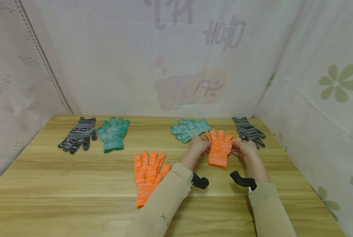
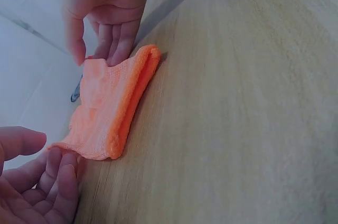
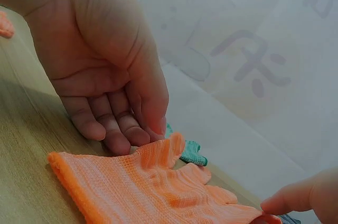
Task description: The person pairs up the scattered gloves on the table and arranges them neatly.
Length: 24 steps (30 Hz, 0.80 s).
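Note:
An orange knit glove (image 1: 219, 151) lies between my hands, its fingers pointing to the back and its cuff toward me. My left hand (image 1: 199, 144) pinches its left edge near the little finger. On the opposite side my right hand (image 1: 247, 149) holds the glove's thumb between thumb and fingers. The left wrist view shows the open cuff of the orange glove (image 2: 100, 113) just over the wood, with the left hand (image 2: 42, 182) and right hand (image 2: 108, 12) at its two sides. A second orange glove (image 1: 148, 171) lies flat, partly covered by my left sleeve.
Behind my hands lies a green glove (image 1: 189, 129), and a grey-black striped glove (image 1: 247, 130) is at the back right. Another striped glove (image 1: 80, 135) and a green glove (image 1: 114, 133) lie at the back left. Printed cloth (image 1: 120, 65) hangs around the wooden table (image 1: 75, 184).

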Each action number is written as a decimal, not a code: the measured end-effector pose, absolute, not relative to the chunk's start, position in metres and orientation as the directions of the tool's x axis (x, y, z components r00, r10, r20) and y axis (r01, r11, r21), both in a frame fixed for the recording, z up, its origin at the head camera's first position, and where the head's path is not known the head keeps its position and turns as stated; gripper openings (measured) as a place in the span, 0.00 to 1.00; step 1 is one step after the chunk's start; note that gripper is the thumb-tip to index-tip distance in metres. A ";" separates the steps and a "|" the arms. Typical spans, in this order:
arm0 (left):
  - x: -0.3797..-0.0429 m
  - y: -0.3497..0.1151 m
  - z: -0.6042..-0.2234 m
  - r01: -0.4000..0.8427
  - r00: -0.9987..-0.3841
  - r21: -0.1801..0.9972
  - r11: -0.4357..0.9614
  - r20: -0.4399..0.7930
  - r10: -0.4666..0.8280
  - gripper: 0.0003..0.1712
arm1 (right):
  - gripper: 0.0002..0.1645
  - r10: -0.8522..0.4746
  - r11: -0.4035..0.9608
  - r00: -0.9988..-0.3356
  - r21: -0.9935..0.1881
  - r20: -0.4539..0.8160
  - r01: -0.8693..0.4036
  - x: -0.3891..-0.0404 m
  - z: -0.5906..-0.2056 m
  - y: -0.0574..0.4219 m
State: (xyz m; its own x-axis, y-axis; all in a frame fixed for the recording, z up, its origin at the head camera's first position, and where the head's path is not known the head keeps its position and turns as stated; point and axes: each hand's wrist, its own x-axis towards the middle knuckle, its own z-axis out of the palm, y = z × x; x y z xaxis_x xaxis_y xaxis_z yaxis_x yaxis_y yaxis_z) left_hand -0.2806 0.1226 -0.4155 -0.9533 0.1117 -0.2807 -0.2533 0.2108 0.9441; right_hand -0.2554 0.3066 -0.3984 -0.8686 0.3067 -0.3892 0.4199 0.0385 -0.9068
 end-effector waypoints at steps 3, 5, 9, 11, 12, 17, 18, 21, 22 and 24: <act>-0.281 0.123 -0.416 -0.252 -0.955 0.940 0.230 -0.280 0.099 0.07 | 0.31 0.307 0.044 -0.871 -0.908 -0.384 0.416 -0.256 -0.399 0.307; -0.281 0.124 -0.415 -0.250 -0.956 0.933 0.257 -0.280 0.087 0.09 | 0.30 0.310 0.058 -0.875 -0.911 -0.373 0.409 -0.255 -0.399 0.306; -0.281 0.126 -0.412 -0.227 -0.963 0.911 0.343 -0.262 0.058 0.14 | 0.26 0.314 0.090 -0.884 -0.915 -0.348 0.392 -0.253 -0.396 0.304; -0.280 0.127 -0.411 -0.208 -0.969 0.900 0.382 -0.244 0.048 0.15 | 0.26 0.308 0.093 -0.888 -0.918 -0.342 0.386 -0.253 -0.394 0.304; -0.280 0.127 -0.411 -0.198 -0.971 0.897 0.394 -0.234 0.045 0.16 | 0.25 0.309 0.096 -0.888 -0.918 -0.341 0.386 -0.252 -0.393 0.304; -0.280 0.126 -0.412 -0.170 -0.975 0.898 0.406 -0.212 0.060 0.14 | 0.26 0.303 0.097 -0.890 -0.918 -0.341 0.384 -0.251 -0.389 0.303; -0.280 0.125 -0.412 -0.171 -0.975 0.902 0.397 -0.213 0.064 0.13 | 0.26 0.307 0.101 -0.889 -0.917 -0.340 0.386 -0.251 -0.389 0.303; -0.281 0.123 -0.414 -0.187 -0.970 0.918 0.350 -0.228 0.080 0.10 | 0.25 0.309 0.106 -0.890 -0.918 -0.335 0.382 -0.251 -0.388 0.302; -0.281 0.123 -0.414 -0.195 -0.969 0.924 0.328 -0.234 0.083 0.09 | 0.25 0.311 0.116 -0.891 -0.917 -0.330 0.381 -0.250 -0.388 0.301; -0.282 0.122 -0.415 -0.207 -0.965 0.936 0.286 -0.243 0.095 0.08 | 0.25 0.312 0.137 -0.894 -0.916 -0.322 0.377 -0.250 -0.387 0.300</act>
State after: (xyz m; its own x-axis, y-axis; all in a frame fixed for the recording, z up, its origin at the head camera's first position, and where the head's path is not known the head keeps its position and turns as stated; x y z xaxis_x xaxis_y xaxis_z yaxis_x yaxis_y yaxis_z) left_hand -0.2817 0.1219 -0.4151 -0.9654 0.0954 -0.2426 -0.2069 0.2860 0.9356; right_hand -0.2498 0.3001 -0.3868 -0.8939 0.3123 -0.3216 0.3773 0.1367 -0.9160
